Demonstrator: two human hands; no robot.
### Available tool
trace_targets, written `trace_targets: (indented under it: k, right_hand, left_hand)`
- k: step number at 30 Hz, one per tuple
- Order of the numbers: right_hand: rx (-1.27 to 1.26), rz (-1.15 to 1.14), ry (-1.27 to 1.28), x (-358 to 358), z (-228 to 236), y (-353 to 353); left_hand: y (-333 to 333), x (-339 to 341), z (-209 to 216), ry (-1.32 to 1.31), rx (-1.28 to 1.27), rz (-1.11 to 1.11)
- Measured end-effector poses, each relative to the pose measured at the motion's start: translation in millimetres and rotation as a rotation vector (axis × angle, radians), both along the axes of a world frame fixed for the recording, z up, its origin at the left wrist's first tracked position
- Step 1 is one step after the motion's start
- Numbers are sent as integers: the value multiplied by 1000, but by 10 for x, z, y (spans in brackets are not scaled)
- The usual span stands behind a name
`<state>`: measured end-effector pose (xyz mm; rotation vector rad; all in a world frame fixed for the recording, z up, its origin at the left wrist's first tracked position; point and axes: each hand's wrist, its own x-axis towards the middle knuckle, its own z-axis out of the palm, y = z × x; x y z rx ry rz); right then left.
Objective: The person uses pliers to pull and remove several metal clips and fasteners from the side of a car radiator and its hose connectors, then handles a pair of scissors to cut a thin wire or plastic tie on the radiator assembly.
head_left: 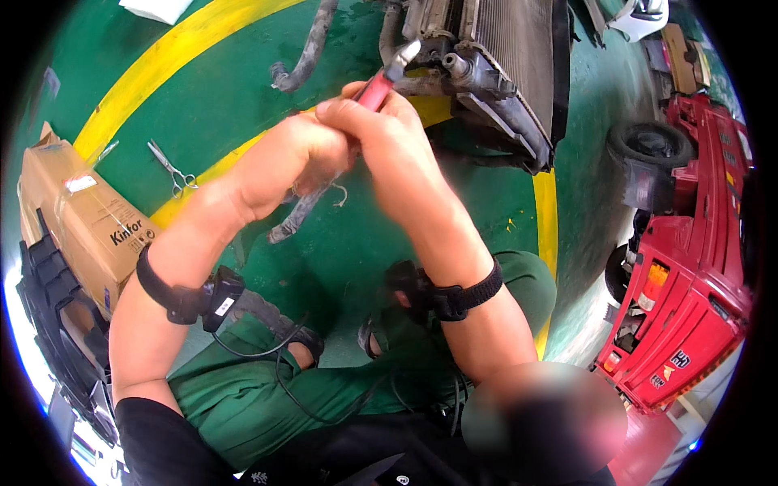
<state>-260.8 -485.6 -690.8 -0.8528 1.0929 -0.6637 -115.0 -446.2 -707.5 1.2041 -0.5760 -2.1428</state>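
My right hand (377, 121) is closed round red-handled pliers (374, 91), whose metal head points up and to the right toward the radiator assembly (506, 40). My left hand (304, 154) is closed just below and left of it, the two hands touching. What the left fingers hold, if anything, is hidden. A dusty grey hose piece (296, 219) shows just beneath the left hand, with a thin pale strand near its upper end. Whether that hose is held or lies on the floor, I cannot tell. The radiator assembly has a pipe stub (455, 63) on its near side.
Another grey hose (308, 53) lies on the green floor beyond my hands. Scissors (172, 170) rest to the left, beside a cardboard box (89, 211) and black plastic parts (61, 300). Yellow lines (547, 243) cross the floor. A red truck (681, 292) stands at right.
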Motion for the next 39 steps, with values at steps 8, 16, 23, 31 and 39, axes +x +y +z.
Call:
trace_targets:
  k: [8, 16, 23, 31, 39]
  right_hand:
    - [283, -131, -192, -99, 6, 73]
    - [259, -240, -386, -165, 15, 84]
    - [333, -237, -454, -200, 61, 90]
    - [360, -138, -680, -352, -77, -56]
    - [319, -277, -807, -187, -82, -21]
  left_hand:
    - [-5, 157, 54, 176, 40, -171]
    - [-132, 147, 434, -337, -86, -194]
    - [-171, 113, 490, -347, -80, -129]
    - [-218, 44, 569, -384, -83, -84]
    - [-203, -97, 540, -294, -324, 88]
